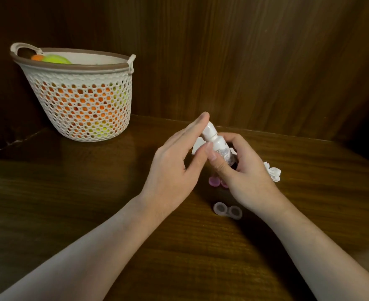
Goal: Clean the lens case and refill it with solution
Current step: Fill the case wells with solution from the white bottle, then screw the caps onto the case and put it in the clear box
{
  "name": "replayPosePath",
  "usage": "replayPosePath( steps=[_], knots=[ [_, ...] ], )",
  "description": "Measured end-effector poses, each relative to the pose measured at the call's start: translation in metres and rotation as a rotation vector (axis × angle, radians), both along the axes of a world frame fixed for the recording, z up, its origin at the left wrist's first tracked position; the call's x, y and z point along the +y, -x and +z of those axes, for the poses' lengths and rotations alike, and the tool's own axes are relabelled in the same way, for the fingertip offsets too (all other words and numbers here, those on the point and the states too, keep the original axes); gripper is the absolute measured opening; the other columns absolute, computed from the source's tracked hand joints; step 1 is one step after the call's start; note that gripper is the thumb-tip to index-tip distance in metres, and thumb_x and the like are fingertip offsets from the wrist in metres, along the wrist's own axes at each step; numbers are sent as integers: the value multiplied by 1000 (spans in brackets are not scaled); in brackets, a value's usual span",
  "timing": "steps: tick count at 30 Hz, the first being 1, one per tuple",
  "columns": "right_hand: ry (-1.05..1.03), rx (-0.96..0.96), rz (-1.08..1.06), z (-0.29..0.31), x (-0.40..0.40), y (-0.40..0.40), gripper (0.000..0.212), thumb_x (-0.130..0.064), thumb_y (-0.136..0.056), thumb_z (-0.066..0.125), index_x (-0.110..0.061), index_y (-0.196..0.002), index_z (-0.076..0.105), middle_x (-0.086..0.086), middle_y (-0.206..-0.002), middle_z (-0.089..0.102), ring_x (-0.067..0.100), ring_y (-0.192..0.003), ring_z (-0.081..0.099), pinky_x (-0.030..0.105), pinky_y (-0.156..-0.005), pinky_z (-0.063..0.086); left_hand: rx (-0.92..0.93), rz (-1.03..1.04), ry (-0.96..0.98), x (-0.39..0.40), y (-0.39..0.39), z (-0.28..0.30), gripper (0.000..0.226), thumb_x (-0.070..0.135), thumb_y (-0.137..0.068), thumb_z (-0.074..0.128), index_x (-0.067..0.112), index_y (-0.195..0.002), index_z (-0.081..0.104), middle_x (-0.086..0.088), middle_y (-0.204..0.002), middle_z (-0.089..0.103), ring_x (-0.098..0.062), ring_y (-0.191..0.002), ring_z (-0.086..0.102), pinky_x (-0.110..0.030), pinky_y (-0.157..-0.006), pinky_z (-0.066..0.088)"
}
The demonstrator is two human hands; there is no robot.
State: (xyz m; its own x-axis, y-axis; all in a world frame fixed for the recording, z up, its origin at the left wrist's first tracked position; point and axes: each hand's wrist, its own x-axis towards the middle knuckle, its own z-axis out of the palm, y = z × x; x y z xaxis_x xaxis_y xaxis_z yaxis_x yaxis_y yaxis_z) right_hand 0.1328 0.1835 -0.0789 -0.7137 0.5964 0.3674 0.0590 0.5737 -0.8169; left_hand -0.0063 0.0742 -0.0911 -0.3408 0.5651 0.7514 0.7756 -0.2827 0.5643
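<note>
A dark wooden desk (70,203) carries a white perforated basket (81,101) at the back left, holding orange and green things. The right hand (244,177) grips a small white solution bottle (217,144), fingers curled round its body, tilted above the desk. The left hand (175,168) has straight fingers touching the bottle's cap. Crumpled white tissue (273,173) lies just right. The open clear lens case (228,210) sits below the hands, 2 pink caps (214,181) beyond it.
</note>
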Motion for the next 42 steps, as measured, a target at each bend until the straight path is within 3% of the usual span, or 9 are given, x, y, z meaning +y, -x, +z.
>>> replayPosePath(
  steps=[4,7,14,26,29,31,34,38,42],
  knots=[
    [-41,70,-133,7,6,-12,30,-43,-99,74,-55,-116,51,-18,-124,62,-11,-104,63,6,-70,55,-42,-100,154,1,-11,-1,62,43,-107,54,40,-163,28,17,-164,42,0,-151,39,-26,-118,41],
    [-40,112,-288,8,14,-31,35,-41,-95,81,-57,-109,52,-35,-112,62,-23,-106,55,-5,-70,44,-7,-63,160,2,-17,-4,35,39,-105,60,36,-139,56,18,-131,60,-1,-125,58,-20,-101,52],
    [59,106,-690,-17,36,-81,51,-41,-88,88,-48,-124,51,-21,-125,62,7,-106,64,25,-81,58,46,-28,296,-2,-25,-11,7,32,-98,72,37,-95,69,25,-93,61,2,-102,58,-3,-78,44],
    [154,-20,-837,-37,43,-96,91,-48,-81,93,-30,-153,42,1,-155,57,24,-138,57,38,-96,54,-3,-32,412,-1,-25,-17,3,31,-100,71,33,-98,72,19,-95,61,2,-95,57,-9,-68,48],
    [-171,79,-930,-24,29,-97,86,-58,-82,89,-30,-150,45,-2,-152,53,17,-138,47,43,-107,51,-18,-31,407,-1,-24,-17,3,30,-100,71,32,-99,73,20,-95,61,2,-95,57,-8,-68,48],
    [-467,189,-821,-12,18,-92,60,-54,-90,81,-33,-139,53,-9,-136,59,4,-124,50,31,-97,51,-28,-20,405,-1,-23,-17,3,31,-100,71,31,-99,73,21,-95,61,2,-93,58,-6,-68,47],
    [-435,94,-416,-2,10,-74,44,-40,-94,79,-46,-129,54,-26,-111,63,-3,-103,64,11,-78,56,-40,-9,390,-1,-22,-18,3,32,-100,70,32,-100,73,22,-93,61,3,-91,58,-4,-68,45],
    [-353,-350,-235,-14,23,-42,60,-37,-94,83,-41,-145,53,-27,-118,60,3,-107,64,26,-91,60,-49,-9,342,-1,-18,-19,7,30,-100,71,36,-95,71,20,-90,62,0,-92,59,-7,-69,48],
    [-241,-382,-211,-29,38,-32,68,-38,-96,81,-34,-156,49,-21,-129,63,6,-113,63,25,-92,54,-56,-16,325,1,-15,-22,13,30,-99,72,40,-92,68,21,-89,61,0,-92,60,-7,-70,48]
  ],
)
